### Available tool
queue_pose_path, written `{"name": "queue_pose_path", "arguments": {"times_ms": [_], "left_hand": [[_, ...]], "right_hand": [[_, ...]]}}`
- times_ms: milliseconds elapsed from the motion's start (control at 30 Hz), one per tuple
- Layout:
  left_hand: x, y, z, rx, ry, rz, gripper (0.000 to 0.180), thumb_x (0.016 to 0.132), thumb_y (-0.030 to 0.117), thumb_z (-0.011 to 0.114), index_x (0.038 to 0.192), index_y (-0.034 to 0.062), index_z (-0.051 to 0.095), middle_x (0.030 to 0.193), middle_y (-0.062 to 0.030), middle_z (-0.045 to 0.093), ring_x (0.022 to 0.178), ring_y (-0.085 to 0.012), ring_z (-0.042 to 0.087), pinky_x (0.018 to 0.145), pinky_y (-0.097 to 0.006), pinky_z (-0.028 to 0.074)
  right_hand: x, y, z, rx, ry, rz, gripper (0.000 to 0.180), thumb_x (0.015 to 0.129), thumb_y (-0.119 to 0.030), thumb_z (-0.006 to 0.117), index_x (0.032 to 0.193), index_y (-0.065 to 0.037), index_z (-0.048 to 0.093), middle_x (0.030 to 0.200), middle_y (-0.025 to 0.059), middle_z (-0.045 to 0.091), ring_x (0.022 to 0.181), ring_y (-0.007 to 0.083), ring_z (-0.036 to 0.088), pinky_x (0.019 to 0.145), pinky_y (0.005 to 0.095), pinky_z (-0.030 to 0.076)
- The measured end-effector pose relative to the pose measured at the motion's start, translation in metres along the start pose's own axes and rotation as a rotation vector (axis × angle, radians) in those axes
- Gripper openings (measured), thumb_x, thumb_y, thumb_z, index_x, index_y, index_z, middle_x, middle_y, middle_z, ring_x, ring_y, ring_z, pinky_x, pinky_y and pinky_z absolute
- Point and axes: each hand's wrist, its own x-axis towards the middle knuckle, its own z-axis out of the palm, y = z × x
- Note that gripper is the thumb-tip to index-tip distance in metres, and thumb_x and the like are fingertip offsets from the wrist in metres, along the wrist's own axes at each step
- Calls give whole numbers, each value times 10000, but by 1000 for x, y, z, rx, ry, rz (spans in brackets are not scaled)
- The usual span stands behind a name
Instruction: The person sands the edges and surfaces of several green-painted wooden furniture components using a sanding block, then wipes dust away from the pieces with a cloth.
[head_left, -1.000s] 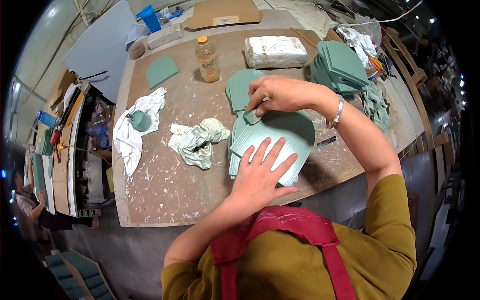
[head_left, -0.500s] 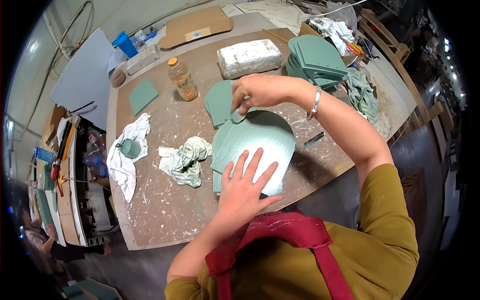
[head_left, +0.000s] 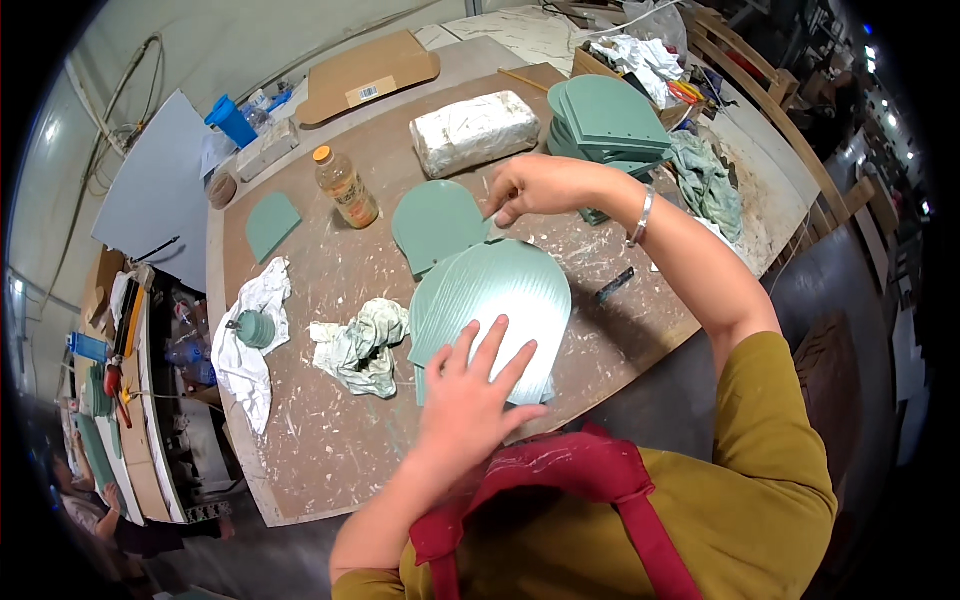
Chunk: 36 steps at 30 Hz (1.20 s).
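Note:
My left hand [head_left: 468, 405] lies flat, fingers spread, on the glossy ribbed face of a pale green round-topped panel [head_left: 535, 290]. This panel rests on at least one other green piece, whose edges show at its left. My right hand [head_left: 525, 190] is closed in a pinch just above the panel's top edge. Whatever its fingertips hold, if anything, is too small or hidden to make out. Beside those fingers, to the left, a smooth green arched panel [head_left: 435, 225] lies on the table.
On the worktable [head_left: 290, 400] lie a crumpled cloth [head_left: 365, 350], a white cloth [head_left: 240, 375] with a green lidded jar [head_left: 255, 329], and a dark strip [head_left: 615, 285]. An orange-capped bottle [head_left: 347, 190], a wrapped white block [head_left: 475, 132] and stacked green panels [head_left: 610, 115] stand farther back.
My right hand has moved right, from the ribbed panel's upper left edge to above its top, uncovering more of the smooth panel. My left hand stays flat. The whole view has shifted slightly.

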Motion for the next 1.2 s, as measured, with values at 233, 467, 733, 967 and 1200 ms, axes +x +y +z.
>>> {"name": "queue_pose_path", "arguments": {"times_ms": [233,467,733,967,1200], "left_hand": [[42,-44,-13,79,11,256,522,885,372,666,1361,181,573,1428,-56,520,1192,-285,535,936,-409,456],[36,-39,-8,130,35,218,528,881,346,680,1376,199,569,1445,-38,510,1199,-275,528,952,-415,446],[39,-38,-7,131,32,240,526,887,332,676,1380,186,566,1427,-48,520,1202,-280,518,951,-420,437],[37,-43,-4,166,117,274,486,878,354,680,1330,199,595,1377,-41,543,1167,-273,524,886,-427,447],[44,-42,-12,99,-19,291,502,917,340,644,1383,179,552,1393,-80,521,1219,-324,498,942,-471,440]], "right_hand": [[6,-19,25,85,69,-52,311,878,-225,706,1113,-24,735,1030,155,661,977,306,646,879,380,493],[-73,10,48,202,414,200,322,860,-254,712,1069,-12,745,1007,200,706,974,332,673,877,408,508],[-86,-14,69,173,634,282,278,902,-212,699,1097,-17,727,972,124,603,893,245,632,811,343,491],[-125,-36,114,276,830,421,301,888,-239,691,1073,-3,708,942,149,582,867,292,601,783,376,480],[-159,-83,182,173,1163,396,248,868,-120,730,1084,1,715,897,71,566,782,170,565,693,285,460]]}}
